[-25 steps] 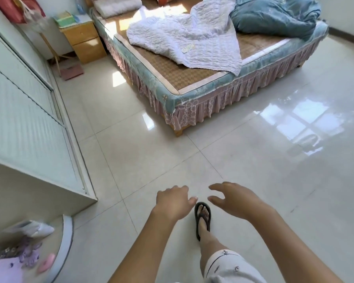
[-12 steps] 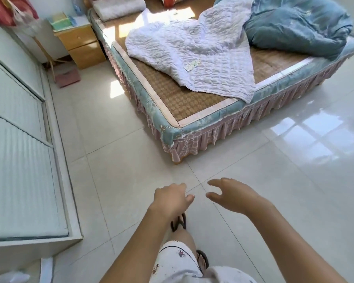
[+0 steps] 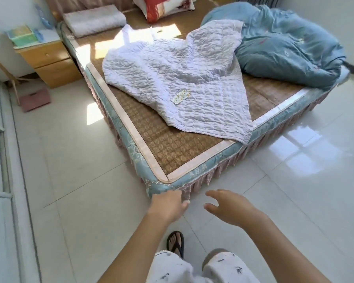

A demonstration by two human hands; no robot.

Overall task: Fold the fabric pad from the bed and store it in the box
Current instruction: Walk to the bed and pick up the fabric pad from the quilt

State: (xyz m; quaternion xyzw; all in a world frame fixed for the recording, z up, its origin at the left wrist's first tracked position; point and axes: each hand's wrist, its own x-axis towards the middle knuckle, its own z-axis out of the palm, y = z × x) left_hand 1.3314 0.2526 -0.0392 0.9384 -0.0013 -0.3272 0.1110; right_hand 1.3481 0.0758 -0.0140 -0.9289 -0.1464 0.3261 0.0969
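White quilted fabric pad rumpled across bed, 1 corner over the foot edge, left hand loosely curled and right hand spread, both empty, near the bed's front corner.

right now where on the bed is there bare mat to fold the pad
Bare mat lies at the near corner, bordered by the bed's trim and the pad; a sunlit strip shows beyond it. The right side is crowded by the blue duvet.
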